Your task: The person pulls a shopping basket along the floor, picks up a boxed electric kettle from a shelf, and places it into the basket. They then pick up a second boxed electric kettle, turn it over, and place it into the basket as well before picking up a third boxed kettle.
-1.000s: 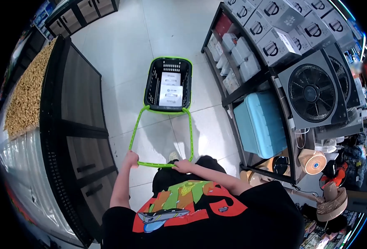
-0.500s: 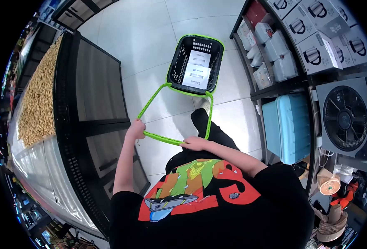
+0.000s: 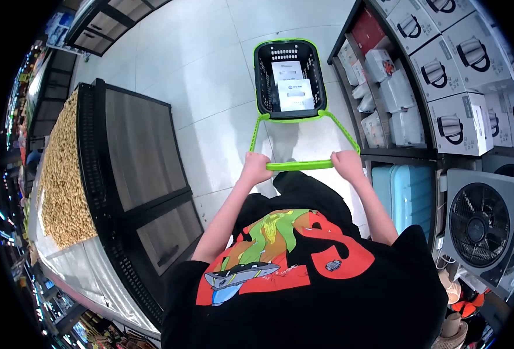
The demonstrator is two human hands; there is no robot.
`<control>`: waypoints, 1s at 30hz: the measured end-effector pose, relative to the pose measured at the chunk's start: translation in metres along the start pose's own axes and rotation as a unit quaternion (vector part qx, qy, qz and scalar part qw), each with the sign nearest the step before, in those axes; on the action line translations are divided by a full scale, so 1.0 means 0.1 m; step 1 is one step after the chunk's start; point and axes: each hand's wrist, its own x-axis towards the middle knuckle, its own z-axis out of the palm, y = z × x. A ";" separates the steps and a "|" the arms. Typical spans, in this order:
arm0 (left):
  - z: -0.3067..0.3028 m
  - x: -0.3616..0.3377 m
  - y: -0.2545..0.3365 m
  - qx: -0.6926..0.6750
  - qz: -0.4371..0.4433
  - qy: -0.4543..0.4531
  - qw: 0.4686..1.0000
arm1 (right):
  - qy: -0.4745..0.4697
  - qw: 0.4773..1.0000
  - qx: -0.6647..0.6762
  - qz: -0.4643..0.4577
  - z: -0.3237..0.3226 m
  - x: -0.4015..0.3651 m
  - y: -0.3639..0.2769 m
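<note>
A black shopping basket (image 3: 262,87) with a green rim is on the tiled floor ahead of me. Two white boxes lie inside it; the nearer white box (image 3: 296,96) partly overlaps the farther white box (image 3: 287,71). The basket's long green handle (image 3: 298,166) stretches back towards my body. My left hand (image 3: 257,168) is closed around the handle's left corner. At the right corner, my right hand (image 3: 347,165) is wrapped round the same bar. Fingers of both hands are partly hidden from above.
On the left stands a dark display cabinet (image 3: 143,145) heaped with peanuts (image 3: 65,180). Shelves on the right hold boxed kettles (image 3: 443,72), a light blue storage bin (image 3: 408,200) and a box fan (image 3: 480,224). Another cabinet (image 3: 103,32) stands at the far left.
The basket sits farther right and slightly higher in view. Its handle has swung right and now lies level. My right hand has shifted from mid-bar to the right corner.
</note>
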 end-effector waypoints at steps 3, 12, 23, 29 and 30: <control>0.10 0.39 0.28 0.024 -0.012 -0.023 0.999 | 0.031 0.999 -0.019 0.009 -0.16 0.25 0.38; 0.36 1.02 1.11 -0.217 0.012 -0.315 0.924 | 0.141 0.989 -0.029 0.041 -0.64 0.33 1.36; 0.45 2.11 1.41 -0.432 0.238 -0.588 0.641 | 0.324 0.432 0.713 0.448 -0.59 0.42 0.65; 0.57 3.51 0.23 -0.303 0.199 -0.478 0.800 | 0.408 0.507 0.480 0.588 -0.64 1.06 0.26; 0.94 3.78 -0.21 -0.265 0.219 -0.401 0.849 | 0.423 0.484 0.470 0.605 -0.63 1.12 0.24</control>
